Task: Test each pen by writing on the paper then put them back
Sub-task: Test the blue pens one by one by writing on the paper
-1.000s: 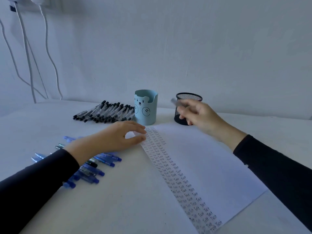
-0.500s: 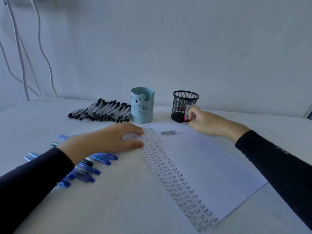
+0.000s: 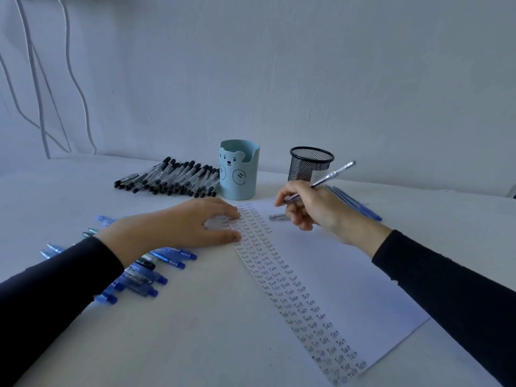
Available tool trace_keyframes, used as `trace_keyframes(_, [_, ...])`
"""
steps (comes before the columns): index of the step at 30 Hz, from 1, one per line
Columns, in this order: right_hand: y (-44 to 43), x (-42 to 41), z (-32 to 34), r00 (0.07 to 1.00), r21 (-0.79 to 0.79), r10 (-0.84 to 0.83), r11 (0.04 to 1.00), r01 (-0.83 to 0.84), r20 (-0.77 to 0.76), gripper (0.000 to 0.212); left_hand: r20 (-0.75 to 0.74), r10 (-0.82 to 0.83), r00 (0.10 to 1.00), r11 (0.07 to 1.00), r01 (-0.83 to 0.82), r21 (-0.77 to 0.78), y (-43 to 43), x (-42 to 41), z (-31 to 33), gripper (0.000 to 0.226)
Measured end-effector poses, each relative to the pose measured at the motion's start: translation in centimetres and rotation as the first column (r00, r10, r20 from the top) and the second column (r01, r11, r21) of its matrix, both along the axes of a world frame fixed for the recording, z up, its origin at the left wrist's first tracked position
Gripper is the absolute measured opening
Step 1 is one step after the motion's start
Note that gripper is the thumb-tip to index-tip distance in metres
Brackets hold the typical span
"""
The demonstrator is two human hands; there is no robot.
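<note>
A white sheet of paper [image 3: 329, 269] lies on the table, its left strip filled with rows of the word "Test". My left hand [image 3: 178, 227] presses flat on the paper's upper left corner. My right hand [image 3: 315, 209] grips a slim blue pen [image 3: 326, 178] in a writing hold, tip down near the paper's top edge, barrel slanting up to the right. A pen cap [image 3: 277, 217] rests on the paper just left of that hand. Several blue pens [image 3: 354, 203] lie behind my right wrist.
A light-blue bear cup [image 3: 239, 170] and a black mesh cup [image 3: 310, 163] stand at the back. Several black-capped pens [image 3: 170, 178] lie in a row left of the bear cup. Blue click pens [image 3: 148, 270] lie under my left forearm. Cables [image 3: 36, 79] hang on the wall.
My right hand dropped a cap on the paper, reached beside the mesh cup and now holds a blue pen over the paper's top. The left hand stayed put.
</note>
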State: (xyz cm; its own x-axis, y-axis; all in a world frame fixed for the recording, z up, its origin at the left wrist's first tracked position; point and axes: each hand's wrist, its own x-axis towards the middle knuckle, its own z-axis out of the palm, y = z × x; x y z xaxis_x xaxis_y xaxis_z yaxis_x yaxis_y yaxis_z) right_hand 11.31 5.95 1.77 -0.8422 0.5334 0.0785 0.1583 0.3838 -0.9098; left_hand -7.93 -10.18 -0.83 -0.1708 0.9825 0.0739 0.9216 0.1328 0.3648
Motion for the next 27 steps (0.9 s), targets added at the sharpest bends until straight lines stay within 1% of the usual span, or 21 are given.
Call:
trace_keyframes(4, [-0.5,-0.4,-1.1,0.999,0.067,0.037,0.997,-0.039,0.04,0.015,-0.005,0.0,1.0,1.0,0.0,-0.005,0.0,-0.1,-0.1,0.075])
trace_keyframes(5, [-0.5,-0.5,-1.4,0.998,0.079,0.037,0.996,-0.041,0.055,0.015,-0.006,0.0,1.0,1.0,0.0,-0.002,0.1,-0.1,-0.1,0.075])
trace_keyframes(7, [-0.6,-0.7,-1.9,0.999,0.097,-0.001,0.995,-0.003,0.035,0.027,-0.001,-0.002,1.0,1.0,0.002,0.005,0.1,-0.1,-0.2,0.074])
trace_keyframes(9, [-1.0,-1.0,-2.3,0.997,0.13,-0.063,0.989,0.068,-0.039,0.039,0.004,-0.006,1.0,1.0,0.006,0.007,0.1,-0.1,-0.2,0.074])
trace_keyframes(11, [-1.2,-1.3,-2.8,0.989,0.15,-0.119,0.98,0.132,-0.091,0.044,0.015,-0.001,1.0,1.0,0.001,0.002,0.1,-0.2,-0.2,0.075])
trace_keyframes(18, [-1.4,-1.6,-3.5,0.989,0.157,-0.112,0.979,0.126,-0.098,0.049,0.004,-0.007,1.0,1.0,0.007,-0.007,0.0,-0.1,0.0,0.073])
trace_keyframes(27, [-1.4,-1.7,-3.6,0.991,0.153,-0.094,0.982,0.109,-0.097,0.043,-0.011,-0.009,1.0,1.0,0.008,-0.013,0.0,0.0,0.1,0.075])
